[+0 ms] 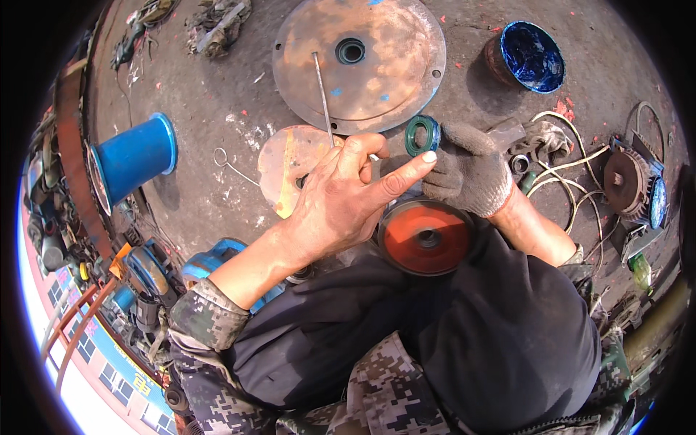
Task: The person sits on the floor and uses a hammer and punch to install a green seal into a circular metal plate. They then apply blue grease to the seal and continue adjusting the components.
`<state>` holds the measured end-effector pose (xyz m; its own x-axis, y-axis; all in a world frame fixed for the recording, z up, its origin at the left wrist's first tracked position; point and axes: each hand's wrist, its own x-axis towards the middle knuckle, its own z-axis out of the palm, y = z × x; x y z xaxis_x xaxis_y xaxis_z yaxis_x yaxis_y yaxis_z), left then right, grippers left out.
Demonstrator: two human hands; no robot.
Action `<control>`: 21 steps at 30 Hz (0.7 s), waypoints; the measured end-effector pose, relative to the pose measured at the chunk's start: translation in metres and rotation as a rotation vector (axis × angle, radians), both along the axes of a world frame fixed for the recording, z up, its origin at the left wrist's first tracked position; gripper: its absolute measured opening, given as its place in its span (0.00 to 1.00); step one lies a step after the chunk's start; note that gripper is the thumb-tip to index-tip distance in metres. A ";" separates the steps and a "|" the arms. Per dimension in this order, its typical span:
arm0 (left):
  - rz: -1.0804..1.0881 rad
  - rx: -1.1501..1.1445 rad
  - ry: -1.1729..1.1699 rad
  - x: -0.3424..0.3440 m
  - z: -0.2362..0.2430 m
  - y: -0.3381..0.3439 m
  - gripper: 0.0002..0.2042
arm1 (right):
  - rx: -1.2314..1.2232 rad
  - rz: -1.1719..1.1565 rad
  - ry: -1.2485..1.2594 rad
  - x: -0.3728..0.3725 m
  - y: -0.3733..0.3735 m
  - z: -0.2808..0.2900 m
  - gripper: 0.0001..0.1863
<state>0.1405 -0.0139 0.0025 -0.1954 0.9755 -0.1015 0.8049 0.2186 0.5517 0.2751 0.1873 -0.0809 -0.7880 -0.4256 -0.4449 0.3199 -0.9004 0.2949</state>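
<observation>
A grey work glove covers my right hand [464,170], whose fingers and thumb close on a green oil seal ring [415,147] at their tips. My bare left hand [341,185] is just left of it, thumb stretched toward the ring and the other fingers bent. A thin metal rod [323,94] runs up from the left fingers over a large round metal plate [395,65]; the fingers seem closed around its lower end, which is hidden. Beneath my hands, close to my knees, sits a round part with a red face [406,235] and a dark centre hole.
A smaller metal disc [279,163] lies left of my hands, near a looped wire hook [235,168]. Farther left is a blue flanged cylinder [138,159]. A pot smeared with blue [533,58] stands far right; a motor [629,181] with pale cord is below it.
</observation>
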 end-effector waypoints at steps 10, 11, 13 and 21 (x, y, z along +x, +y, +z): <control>-0.183 0.034 0.548 -0.014 -0.007 0.002 0.36 | -0.039 0.005 0.125 0.007 0.002 -0.020 0.16; -0.186 0.069 0.543 -0.016 -0.009 0.000 0.36 | -0.059 0.008 0.146 0.007 0.003 -0.021 0.17; -0.188 0.141 0.535 -0.020 -0.012 -0.005 0.37 | -0.062 -0.025 0.195 0.004 0.003 -0.017 0.17; 0.409 -0.036 -0.752 -0.003 -0.004 -0.006 0.35 | 0.735 0.318 0.364 0.021 0.016 -0.021 0.17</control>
